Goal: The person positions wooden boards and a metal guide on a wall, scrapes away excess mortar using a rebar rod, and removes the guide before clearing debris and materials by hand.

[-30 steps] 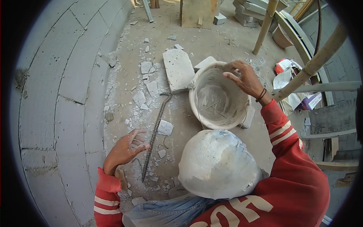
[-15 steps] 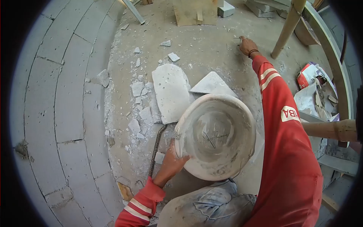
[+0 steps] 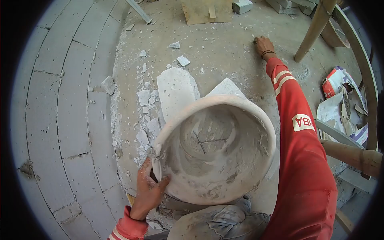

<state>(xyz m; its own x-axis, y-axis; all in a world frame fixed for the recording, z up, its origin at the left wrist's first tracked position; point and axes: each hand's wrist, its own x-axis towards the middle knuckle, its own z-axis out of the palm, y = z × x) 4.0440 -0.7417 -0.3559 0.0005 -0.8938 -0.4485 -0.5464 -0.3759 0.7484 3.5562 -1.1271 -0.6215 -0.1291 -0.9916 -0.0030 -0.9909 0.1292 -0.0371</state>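
Observation:
My left hand (image 3: 151, 191) is closed on the left rim of a worn, mortar-stained basin (image 3: 248, 160), thumb on the near side. The basin is tilted, its mouth facing me, just above my knees. Inside lie a few thin metal pieces that look like nails (image 3: 199, 138), crossing one another. Far forward and right, my right hand (image 3: 265, 45) reaches down to the dusty floor with its fingers curled together. What its fingertips hold, if anything, is too small to make out. Behind the basin lie a rounded white slab (image 3: 176, 90) and a pointed white slab (image 3: 226, 87), partly covered by it.
A grey block wall (image 3: 72, 108) runs along the left, with broken white chunks (image 3: 144, 97) scattered beside it. At right stand a wooden pole (image 3: 316, 30), metal framing and a torn bag (image 3: 334, 104). A board (image 3: 206, 12) and a block (image 3: 242, 6) sit at the back.
My left hand has moved left and toward me, tilting and lifting the basin closer. The thin piece seen at my right fingertips no longer shows clearly; that hand stays near the same floor spot.

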